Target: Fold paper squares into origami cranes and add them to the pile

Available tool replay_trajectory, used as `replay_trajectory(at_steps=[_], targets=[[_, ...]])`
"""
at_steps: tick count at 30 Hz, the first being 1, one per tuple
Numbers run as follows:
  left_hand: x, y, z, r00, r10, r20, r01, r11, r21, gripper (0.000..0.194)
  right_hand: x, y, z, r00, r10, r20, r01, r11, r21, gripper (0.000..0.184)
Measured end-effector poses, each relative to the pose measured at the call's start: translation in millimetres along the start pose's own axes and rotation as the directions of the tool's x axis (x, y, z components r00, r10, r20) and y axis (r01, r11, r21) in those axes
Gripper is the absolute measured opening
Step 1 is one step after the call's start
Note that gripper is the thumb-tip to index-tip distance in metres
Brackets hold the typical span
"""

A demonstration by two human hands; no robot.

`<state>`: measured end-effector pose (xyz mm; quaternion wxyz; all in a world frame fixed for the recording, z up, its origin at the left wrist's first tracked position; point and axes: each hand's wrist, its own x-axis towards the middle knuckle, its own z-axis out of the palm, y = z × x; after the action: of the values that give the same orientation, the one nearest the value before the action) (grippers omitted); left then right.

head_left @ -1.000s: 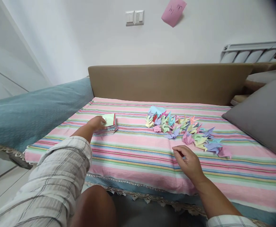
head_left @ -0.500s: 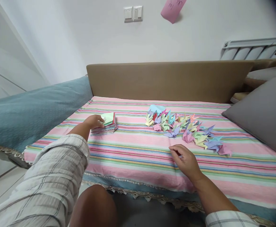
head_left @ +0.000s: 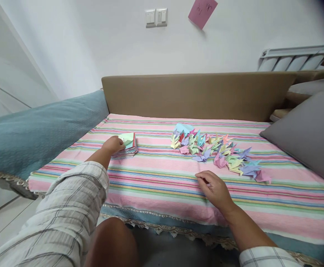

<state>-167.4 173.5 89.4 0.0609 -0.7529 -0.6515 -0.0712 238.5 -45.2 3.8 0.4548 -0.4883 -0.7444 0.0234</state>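
Observation:
My left hand is at the near left corner of a stack of coloured square paper. Its fingers are closed on the edge of the top light green sheet, which bends up slightly there. My right hand hovers low over the striped cloth, thumb and forefinger pressed together, with nothing visible between them. Beyond it lies a spread of folded paper cranes in pink, purple, yellow, green and blue. A flat light blue paper piece rests at their back left edge.
A pink striped cloth covers the sofa seat, with a brown backrest behind. The blue covered armrest stands at left, a grey pillow at right. On the wall are switches and a pink note.
My left hand has shifted slightly right over the stack, and the green sheet's near corner now bends. My right hand has moved a little to the left.

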Motion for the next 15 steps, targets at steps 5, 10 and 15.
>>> replay_trajectory(at_steps=[5, 10, 15], targets=[[-2.8, 4.3, -3.9, 0.996, -0.069, -0.052, 0.07, 0.998, 0.007, 0.019, 0.6, -2.5, -1.1, 1.0, -0.013, -0.01, 0.013, 1.0, -0.005, 0.016], [-3.0, 10.8, -15.1, 0.977, -0.147, -0.152, 0.143, 0.989, -0.036, 0.022, 1.1, -3.7, -1.4, 1.0, -0.015, -0.019, 0.015, 1.0, 0.002, 0.017], [-1.4, 12.9, -26.8, 0.908, -0.331, -0.256, 0.229, 0.905, -0.358, 0.025, 0.4, -3.2, -0.6, 1.0, -0.023, -0.016, 0.023, 1.0, 0.011, 0.017]])
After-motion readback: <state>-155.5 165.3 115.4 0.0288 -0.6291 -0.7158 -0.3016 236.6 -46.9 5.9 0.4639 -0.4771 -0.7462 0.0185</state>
